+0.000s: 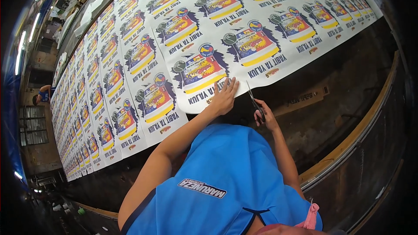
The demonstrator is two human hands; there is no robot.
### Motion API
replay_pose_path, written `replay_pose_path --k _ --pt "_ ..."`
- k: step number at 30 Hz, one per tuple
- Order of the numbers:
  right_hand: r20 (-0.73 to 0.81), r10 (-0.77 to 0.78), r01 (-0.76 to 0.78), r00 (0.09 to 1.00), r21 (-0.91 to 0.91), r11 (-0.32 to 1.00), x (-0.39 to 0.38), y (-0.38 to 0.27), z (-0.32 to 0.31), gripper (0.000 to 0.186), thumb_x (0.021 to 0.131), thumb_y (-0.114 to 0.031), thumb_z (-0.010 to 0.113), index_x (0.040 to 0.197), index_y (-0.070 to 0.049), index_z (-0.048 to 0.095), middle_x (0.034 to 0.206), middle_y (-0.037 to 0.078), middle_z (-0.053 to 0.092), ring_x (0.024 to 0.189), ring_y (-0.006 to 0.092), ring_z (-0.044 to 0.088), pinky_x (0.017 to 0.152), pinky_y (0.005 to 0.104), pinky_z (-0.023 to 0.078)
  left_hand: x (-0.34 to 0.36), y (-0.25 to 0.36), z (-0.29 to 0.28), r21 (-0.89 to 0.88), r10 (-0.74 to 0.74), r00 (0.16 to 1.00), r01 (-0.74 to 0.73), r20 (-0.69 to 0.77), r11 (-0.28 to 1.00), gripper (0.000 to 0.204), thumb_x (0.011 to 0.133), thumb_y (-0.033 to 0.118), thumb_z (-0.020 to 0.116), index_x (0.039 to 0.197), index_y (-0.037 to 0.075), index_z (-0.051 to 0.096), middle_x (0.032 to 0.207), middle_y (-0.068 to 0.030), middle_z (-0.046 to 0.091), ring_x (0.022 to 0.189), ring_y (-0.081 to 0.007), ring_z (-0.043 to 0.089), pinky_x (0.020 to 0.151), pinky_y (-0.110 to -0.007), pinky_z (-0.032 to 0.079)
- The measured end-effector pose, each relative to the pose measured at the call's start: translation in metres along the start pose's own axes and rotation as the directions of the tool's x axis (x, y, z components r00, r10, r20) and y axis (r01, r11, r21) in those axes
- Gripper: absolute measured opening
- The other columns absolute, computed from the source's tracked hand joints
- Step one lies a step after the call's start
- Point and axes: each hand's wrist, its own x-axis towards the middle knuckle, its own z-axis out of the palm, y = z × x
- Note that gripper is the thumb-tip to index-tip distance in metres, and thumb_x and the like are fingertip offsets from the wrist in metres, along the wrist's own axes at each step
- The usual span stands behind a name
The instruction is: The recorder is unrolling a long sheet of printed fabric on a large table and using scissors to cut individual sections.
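A long white printed sheet (143, 30) covered with several repeated colourful poster prints lies across a dark table (331, 82). My left hand (224, 97) presses flat with spread fingers on the sheet's near edge. My right hand (264, 114) grips a pair of scissors (255, 100), blades pointing up toward the sheet's edge just right of my left hand. My blue shirt fills the lower middle of the view.
The table's wooden and metal rim (348, 143) curves along the right. Another person (42, 94) in blue bends at the far left end of the sheet. Cluttered shelves and strip lights (20, 52) line the upper left.
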Motion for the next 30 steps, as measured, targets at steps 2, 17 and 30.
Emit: replay_pose_path --k 2,17,30 --pt "-0.036 0.083 -0.084 0.996 -0.020 0.996 0.007 0.003 -0.001 0.061 0.097 -0.028 0.064 0.150 -0.008 0.041 0.072 0.004 0.058 0.051 0.0104 0.052 0.044 0.0236 0.040 -0.006 -0.002 0.006 0.024 0.050 0.997 -0.051 0.056 0.998 0.079 0.086 0.003 0.051 0.158 0.003 0.020 0.166 -0.0189 0.016 0.152 -0.0435 0.016 0.114 -0.075 0.012" --pt "-0.070 0.263 -0.257 0.962 0.089 0.962 0.077 -0.011 -0.006 0.056 0.100 -0.007 0.058 0.153 -0.015 0.043 0.081 0.001 0.053 0.057 0.0069 0.047 0.047 0.0219 0.041 0.010 -0.031 -0.023 -0.201 0.158 0.945 -0.102 0.285 0.974 0.073 0.094 0.006 0.052 0.158 0.003 0.018 0.166 -0.0181 0.014 0.152 -0.0422 0.016 0.111 -0.074 0.025" --pt "-0.066 0.265 -0.274 0.962 -0.208 0.939 0.234 -0.039 0.002 0.053 0.101 -0.005 0.057 0.151 -0.017 0.047 0.106 -0.009 0.063 0.075 -0.0003 0.048 0.062 0.0159 0.042 0.033 -0.076 -0.062 -0.584 0.382 0.798 -0.047 0.466 0.811 0.069 0.097 0.013 0.048 0.159 0.006 0.017 0.168 -0.0160 0.009 0.153 -0.0408 0.011 0.113 -0.073 0.024"
